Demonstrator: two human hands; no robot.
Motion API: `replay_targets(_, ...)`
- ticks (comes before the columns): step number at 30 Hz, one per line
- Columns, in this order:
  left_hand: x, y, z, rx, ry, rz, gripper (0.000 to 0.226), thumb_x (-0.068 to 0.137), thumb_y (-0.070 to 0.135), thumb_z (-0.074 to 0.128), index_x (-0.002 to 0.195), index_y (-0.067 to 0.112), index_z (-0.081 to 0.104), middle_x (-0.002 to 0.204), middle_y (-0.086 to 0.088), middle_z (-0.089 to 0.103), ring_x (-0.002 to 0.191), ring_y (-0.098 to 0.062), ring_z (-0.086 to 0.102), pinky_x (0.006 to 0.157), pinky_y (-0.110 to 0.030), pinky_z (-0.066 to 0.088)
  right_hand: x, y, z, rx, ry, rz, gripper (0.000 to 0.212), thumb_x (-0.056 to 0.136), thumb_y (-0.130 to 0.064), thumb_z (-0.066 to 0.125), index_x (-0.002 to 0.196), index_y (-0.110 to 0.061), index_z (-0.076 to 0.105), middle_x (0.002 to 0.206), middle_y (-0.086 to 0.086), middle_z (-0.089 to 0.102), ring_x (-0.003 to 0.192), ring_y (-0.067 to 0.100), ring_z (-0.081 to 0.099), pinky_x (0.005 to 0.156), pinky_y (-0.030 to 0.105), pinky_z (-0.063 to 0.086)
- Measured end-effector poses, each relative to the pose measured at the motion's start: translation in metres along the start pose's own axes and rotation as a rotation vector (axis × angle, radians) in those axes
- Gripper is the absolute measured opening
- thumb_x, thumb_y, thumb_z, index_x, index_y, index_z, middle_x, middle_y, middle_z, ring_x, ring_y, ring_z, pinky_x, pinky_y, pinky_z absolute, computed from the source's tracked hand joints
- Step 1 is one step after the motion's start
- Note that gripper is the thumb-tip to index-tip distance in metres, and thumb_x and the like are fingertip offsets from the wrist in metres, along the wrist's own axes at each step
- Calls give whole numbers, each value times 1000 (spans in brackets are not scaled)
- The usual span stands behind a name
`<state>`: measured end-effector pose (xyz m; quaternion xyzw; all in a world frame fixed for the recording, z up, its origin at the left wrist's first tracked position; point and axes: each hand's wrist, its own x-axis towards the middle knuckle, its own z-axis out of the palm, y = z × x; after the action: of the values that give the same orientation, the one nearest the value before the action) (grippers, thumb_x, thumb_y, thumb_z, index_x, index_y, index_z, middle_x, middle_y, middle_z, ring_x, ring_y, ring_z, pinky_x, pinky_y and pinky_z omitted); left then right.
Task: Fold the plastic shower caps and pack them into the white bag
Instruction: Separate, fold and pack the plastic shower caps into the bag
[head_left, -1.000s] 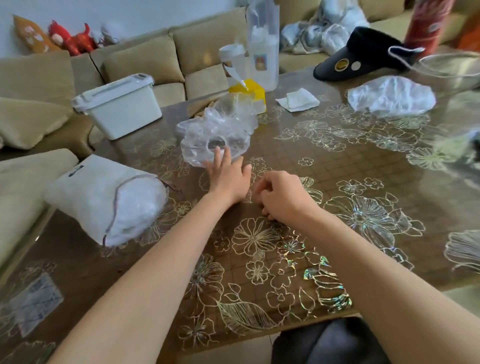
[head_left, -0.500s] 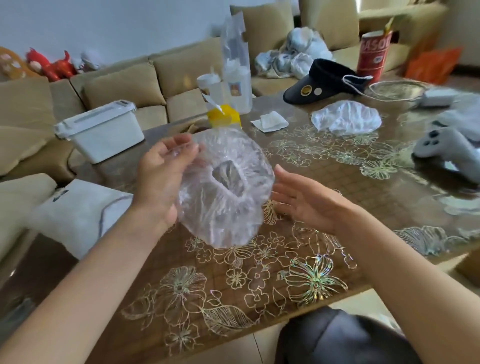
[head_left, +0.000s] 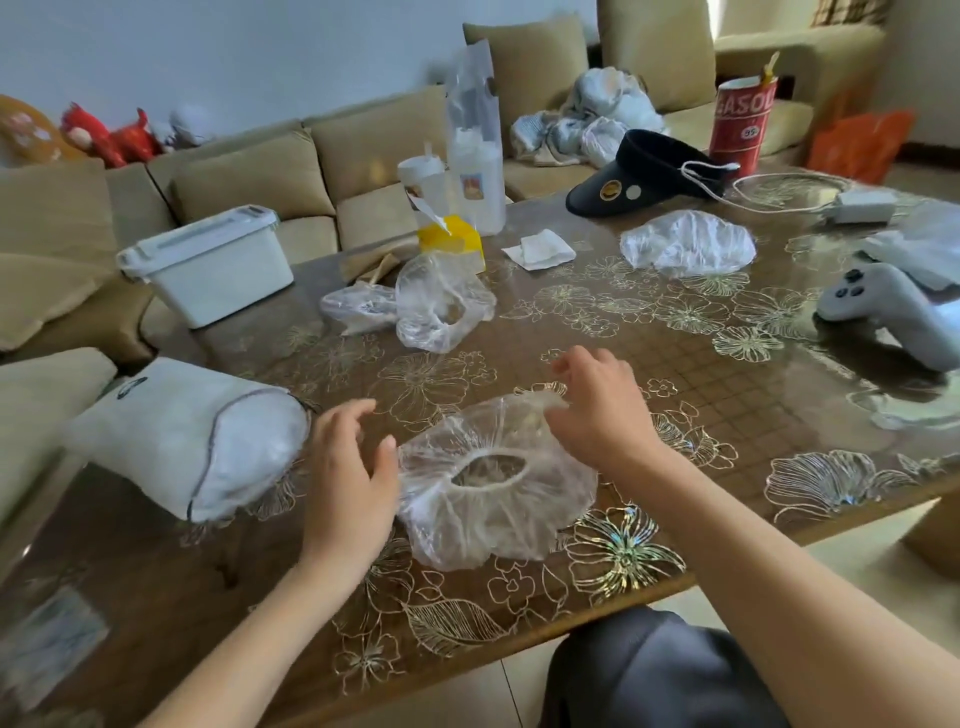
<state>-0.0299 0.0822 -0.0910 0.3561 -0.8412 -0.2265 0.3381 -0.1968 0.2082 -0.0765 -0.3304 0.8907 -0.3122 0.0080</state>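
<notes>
A clear plastic shower cap (head_left: 493, 514) lies flat on the table in front of me, its elastic opening facing up. My left hand (head_left: 348, 478) sits at the cap's left edge with relaxed fingers, the thumb touching the plastic. My right hand (head_left: 597, 410) pinches the cap's far right rim with curled fingers. The white bag (head_left: 171, 431) lies on its side to the left, its mouth turned toward the cap and crumpled plastic showing inside. Two more caps rest farther back: one cap (head_left: 441, 306) mid-table and another cap (head_left: 688, 244) at the right.
A white lidded box (head_left: 208, 265) stands at the back left. A yellow box (head_left: 452, 239) with tall plastic packets, a tissue (head_left: 537, 249), a black visor (head_left: 644, 171) and a red can (head_left: 743, 124) line the back. A game controller (head_left: 883, 306) lies at the right.
My left hand held the cap up in the air half a second ago; now the cap lies on the table near me. My right hand has moved onto its far rim.
</notes>
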Motion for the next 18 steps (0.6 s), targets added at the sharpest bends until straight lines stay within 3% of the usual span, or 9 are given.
replay_targets(1,0,5,-1,84,29,137,35,94,10,50,130,9,50,136,-6,45,122,-6,39,98,-11,29,-2,-5,1,6,82,-62,34,87,-2,52,120,-8,53,119,11,54,108,25,47,92,30,38)
replay_targets(3,0,20,2,160,-79,320,37,97,12,44,134,10,49,145,-3,41,127,-1,27,108,-15,19,-10,-15,8,71,107,-224,32,92,2,44,121,-7,55,121,8,57,110,21,51,98,27,39)
replay_targets(6,-8,29,24,207,-364,310,46,102,26,28,147,18,24,156,5,15,140,0,4,116,-23,-2,-20,-19,30,-36,-160,-457,40,97,-9,44,137,-8,43,141,9,46,130,22,41,114,29,25)
replay_targets(8,-12,19,35,361,-511,265,54,101,38,18,150,20,5,158,5,-3,143,-5,-11,116,-28,-11,-22,-9,39,-186,-328,-469,50,101,-26,35,148,-11,24,156,7,22,145,19,16,118,29,4)
replay_targets(10,-15,5,34,469,-604,242,63,95,55,5,148,24,-7,156,6,-16,141,-6,-19,115,-29,-16,-20,2,38,-288,-394,-458,56,102,-41,22,151,-16,12,159,5,5,146,17,-1,116,29,-6)
replay_targets(13,-16,-9,26,525,-647,283,83,71,76,-15,140,31,-21,151,9,-26,138,-5,-27,111,-27,-19,-19,16,30,-366,-440,-472,65,98,-55,17,152,-21,4,159,1,-5,146,14,-9,115,29,-11)
replay_targets(18,-18,-20,13,521,-706,309,98,55,87,-21,137,33,-30,148,13,-33,135,-4,-33,113,-32,-20,-19,26,17,-422,-498,-500,78,86,-66,4,151,-24,-5,158,-2,-12,144,11,-16,113,28,-16)
